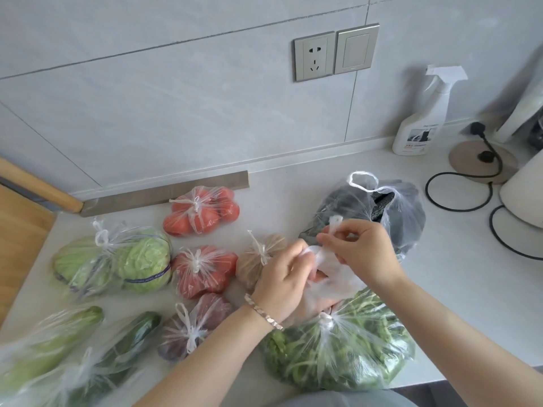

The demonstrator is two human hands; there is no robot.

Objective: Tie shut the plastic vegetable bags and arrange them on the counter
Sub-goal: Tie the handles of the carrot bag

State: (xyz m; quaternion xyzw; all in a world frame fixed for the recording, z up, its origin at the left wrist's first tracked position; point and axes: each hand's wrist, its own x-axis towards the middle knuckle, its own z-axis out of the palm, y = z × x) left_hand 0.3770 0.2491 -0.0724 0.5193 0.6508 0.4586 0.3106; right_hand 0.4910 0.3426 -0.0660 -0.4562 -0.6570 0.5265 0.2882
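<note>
Clutched the white plastic bag (332, 268) in both hands, over the middle of the desk (458, 289) toward its 6 o'clock edge. Pinched one twisted handle of it between thumb and fingertips of the right hand (360, 248). Gripped the bunched plastic with the left hand (286, 277), fingers curled into it. Wore a metal bracelet (263, 311) at that wrist. Could not make out the contents under the hands.

Had, touching that bag at 6 o'clock, a knotted bag of leafy greens (346, 353). Had at 1 o'clock, just behind the right hand, a bag of dark vegetables (402, 218) with its handles loose and untied. Showed at 9 o'clock, just beside the left hand, a tied bag of brown produce (258, 259), then the near tomato bag (202, 270), then a tied bag of pale green cabbages (117, 259). Showed the far tomato bag (202, 211) at 10 o'clock, near the wall. Showed at 8 o'clock a tied bag of purple produce (194, 327), a cucumber bag (129, 339) and, blurred at the frame's edge, a pale green squash bag (53, 339).

Found at 2 o'clock, well apart against the wall, a white spray bottle (420, 121) and a round kettle base (482, 160) with a black cord.
</note>
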